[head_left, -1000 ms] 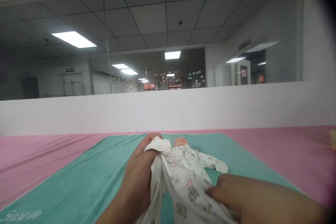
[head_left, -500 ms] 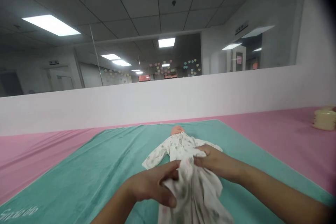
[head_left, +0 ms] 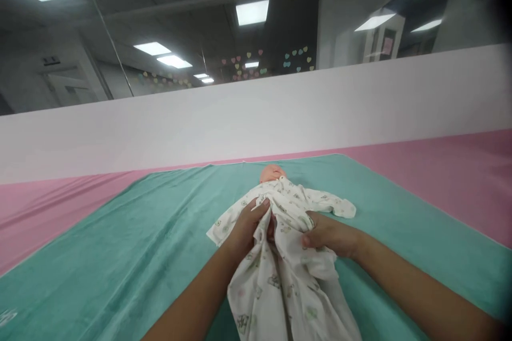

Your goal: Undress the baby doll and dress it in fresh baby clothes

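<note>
Printed garment (head_left: pixel 294 277) lies between left hand (head_left: pixel 247 228) and right hand (head_left: pixel 330 233), gripped by both.

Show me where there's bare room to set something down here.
Left: bare teal cloth between the left forearm and the pink cover. Right: more of it, bordered by the right forearm, the doll's sleeve and the pink cover. The middle is crowded: the left hand and right hand grip printed fabric near the doll.

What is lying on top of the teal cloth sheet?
A pink-headed doll in a white, printed long-sleeved top. The left hand and right hand hold white printed fabric; what lies beneath is covered.
</note>
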A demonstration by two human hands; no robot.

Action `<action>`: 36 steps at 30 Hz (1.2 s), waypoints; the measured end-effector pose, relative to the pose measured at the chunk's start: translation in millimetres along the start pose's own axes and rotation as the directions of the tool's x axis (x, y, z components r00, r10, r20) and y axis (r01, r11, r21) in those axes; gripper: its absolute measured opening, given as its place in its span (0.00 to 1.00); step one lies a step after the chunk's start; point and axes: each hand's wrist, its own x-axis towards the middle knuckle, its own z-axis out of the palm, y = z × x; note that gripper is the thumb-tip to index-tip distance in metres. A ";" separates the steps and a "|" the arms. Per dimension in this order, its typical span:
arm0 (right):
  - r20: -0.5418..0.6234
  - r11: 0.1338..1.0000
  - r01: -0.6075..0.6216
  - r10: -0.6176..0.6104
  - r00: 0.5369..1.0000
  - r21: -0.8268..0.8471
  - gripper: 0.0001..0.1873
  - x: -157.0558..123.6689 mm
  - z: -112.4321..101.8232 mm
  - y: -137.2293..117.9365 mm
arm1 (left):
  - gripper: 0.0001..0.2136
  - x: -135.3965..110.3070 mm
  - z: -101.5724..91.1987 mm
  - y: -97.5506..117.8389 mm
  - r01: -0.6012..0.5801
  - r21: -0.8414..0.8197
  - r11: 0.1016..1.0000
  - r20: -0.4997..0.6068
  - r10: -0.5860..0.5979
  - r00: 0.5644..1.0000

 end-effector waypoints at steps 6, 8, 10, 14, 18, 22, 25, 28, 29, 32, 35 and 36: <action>-0.232 0.957 0.059 0.009 0.973 0.285 0.19 -0.1 -11.1 14.7 | 0.19 -0.7 -14.5 -5.0 0.128 0.094 0.987 0.135 -0.140 0.981; -0.262 0.944 0.087 -0.001 0.965 0.317 0.19 -1.7 -6.3 14.7 | 0.15 -10.5 -7.0 -1.2 0.138 0.254 0.957 0.119 -0.173 0.978; -0.281 0.947 0.120 -0.033 0.959 0.298 0.20 -3.4 1.4 13.8 | 0.15 -20.3 3.2 1.1 0.121 0.423 0.898 0.110 -0.183 0.977; -0.338 0.962 0.195 -0.121 0.933 0.193 0.20 -4.7 14.8 13.8 | 0.12 -34.9 21.4 -3.6 0.121 0.630 0.767 0.020 -0.172 0.985; -0.343 0.971 0.166 -0.100 0.934 0.169 0.21 -7.4 14.5 14.6 | 0.12 -43.2 32.0 -4.0 0.156 0.450 0.879 -0.037 -0.156 0.987; -0.178 0.991 0.094 -0.076 0.981 0.093 0.23 -16.6 6.6 10.3 | 0.19 -45.5 34.5 6.7 0.217 -0.023 0.976 -0.222 -0.217 0.951; 0.061 0.995 -0.043 0.049 0.997 -0.094 0.31 -24.2 7.6 4.7 | 0.20 -45.3 34.0 10.3 0.143 -0.156 0.977 -0.258 -0.180 0.949; 0.155 0.959 -0.161 0.199 0.968 -0.232 0.34 -28.8 16.1 2.0 | 0.17 -45.6 35.5 10.4 0.135 -0.142 0.981 -0.218 -0.164 0.962; 0.154 0.959 -0.166 0.204 0.967 -0.231 0.33 -29.5 19.2 2.5 | 0.17 -45.7 36.0 10.3 0.151 -0.132 0.980 -0.177 -0.173 0.969; 0.070 0.994 -0.079 0.084 0.994 -0.072 0.30 -28.7 25.1 7.2 | 0.19 -45.3 33.5 10.0 0.210 -0.084 0.974 0.017 -0.209 0.978; -0.060 0.993 0.028 -0.021 0.998 0.116 0.29 -26.2 26.9 11.6 | 0.20 -44.0 25.1 8.3 0.274 0.004 0.962 0.130 -0.272 0.954; -0.087 0.988 0.041 -0.028 0.996 0.151 0.30 -25.5 27.3 12.2 | 0.20 -43.9 22.7 7.8 0.303 0.034 0.952 0.142 -0.305 0.942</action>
